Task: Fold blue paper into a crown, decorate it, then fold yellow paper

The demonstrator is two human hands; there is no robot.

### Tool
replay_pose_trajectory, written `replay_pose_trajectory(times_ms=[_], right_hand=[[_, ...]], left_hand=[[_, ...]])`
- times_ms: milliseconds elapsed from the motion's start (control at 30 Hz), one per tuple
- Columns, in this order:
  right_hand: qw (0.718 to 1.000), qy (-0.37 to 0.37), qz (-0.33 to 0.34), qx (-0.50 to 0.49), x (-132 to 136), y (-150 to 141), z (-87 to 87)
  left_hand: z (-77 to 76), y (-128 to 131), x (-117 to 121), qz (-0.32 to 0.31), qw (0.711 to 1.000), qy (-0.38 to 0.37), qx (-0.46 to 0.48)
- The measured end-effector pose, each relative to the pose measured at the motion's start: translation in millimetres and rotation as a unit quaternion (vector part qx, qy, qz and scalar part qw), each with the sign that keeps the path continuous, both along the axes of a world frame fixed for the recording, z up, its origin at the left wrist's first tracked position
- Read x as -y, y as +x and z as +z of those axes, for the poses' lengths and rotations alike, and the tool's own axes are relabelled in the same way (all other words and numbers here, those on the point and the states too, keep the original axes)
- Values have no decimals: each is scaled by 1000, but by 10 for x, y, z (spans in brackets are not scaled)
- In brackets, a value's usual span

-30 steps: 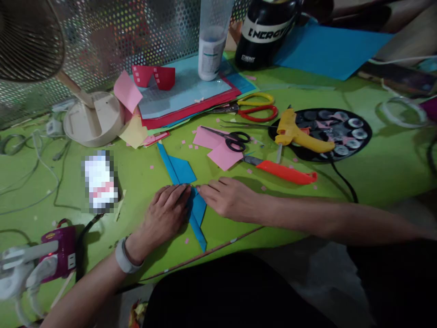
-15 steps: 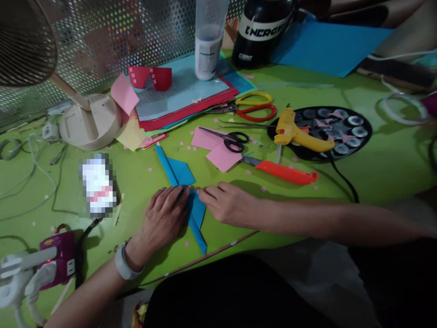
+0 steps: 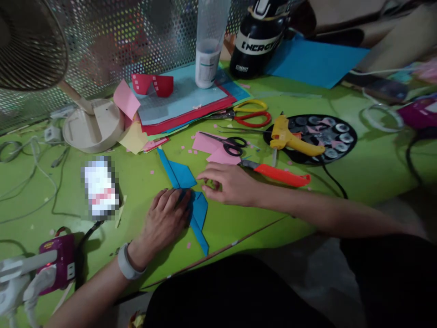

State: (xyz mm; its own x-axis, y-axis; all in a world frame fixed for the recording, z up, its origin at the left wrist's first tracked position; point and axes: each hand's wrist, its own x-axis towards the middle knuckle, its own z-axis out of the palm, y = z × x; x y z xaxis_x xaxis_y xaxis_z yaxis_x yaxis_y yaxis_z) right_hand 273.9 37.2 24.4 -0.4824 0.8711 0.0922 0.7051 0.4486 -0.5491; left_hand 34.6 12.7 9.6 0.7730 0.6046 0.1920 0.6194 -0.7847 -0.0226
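A folded blue paper [image 3: 200, 212] with two flaps and long narrow ends lies slantwise on the green table. My left hand [image 3: 170, 212], a grey band on its wrist, rests over its middle; the fingers are together and bent down, holding the paper against the tabletop. The left fingertips and the paper's centre beneath them are partly hidden. Just right of the paper, my right hand [image 3: 230, 182] hovers with thumb and index finger apart and nothing between them. Behind that hand are pink paper [image 3: 223, 157], black-handled scissors [image 3: 234, 145] and a red-handled cutter [image 3: 282, 175].
A yellow glue gun [image 3: 293, 139] lies on a black oval tray [image 3: 351, 136] at right. Farther back are red-and-yellow scissors [image 3: 252, 113], stacked coloured sheets [image 3: 184, 107] and a black bottle [image 3: 256, 45]. A phone [image 3: 100, 187], fan base [image 3: 94, 125] and purple power socket [image 3: 61, 262] stand at left.
My right hand has let go of the paper's middle and moved up and right, its fingers parting. My left hand stays on the paper. The view has shifted slightly.
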Motion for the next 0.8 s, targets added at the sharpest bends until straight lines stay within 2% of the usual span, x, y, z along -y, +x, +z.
replay_pose_trajectory(times_ms=[33, 100, 133, 200, 267, 333, 567, 800], right_hand=[[994, -105, -24, -27, -40, -25, 35], [947, -314, -37, -51, -104, -87, 85], [917, -394, -34, -54, -131, -119, 96], [871, -488, -30, -56, -177, -176, 94], [853, -517, -39, -58, -215, -220, 75], [848, -525, -47, -53, -243, -250, 54], [853, -517, -50, -36, -271, -255, 50], [848, -521, -72, -63, -185, -49, 5]], left_hand=[[-9, -5, -3, 0, 1000, -1, -2], [-32, -14, -9, -2, 1000, 0, -4], [-45, -19, -11, -4, 1000, 1, -3], [-72, -27, -15, -9, 1000, 1, -1], [-94, -33, -16, -9, 1000, 1, 2], [-109, -34, -17, -6, 1000, 1, 2], [-98, -23, -23, 0, 1000, 0, 9], [-89, -26, -26, 3, 1000, 9, 5]])
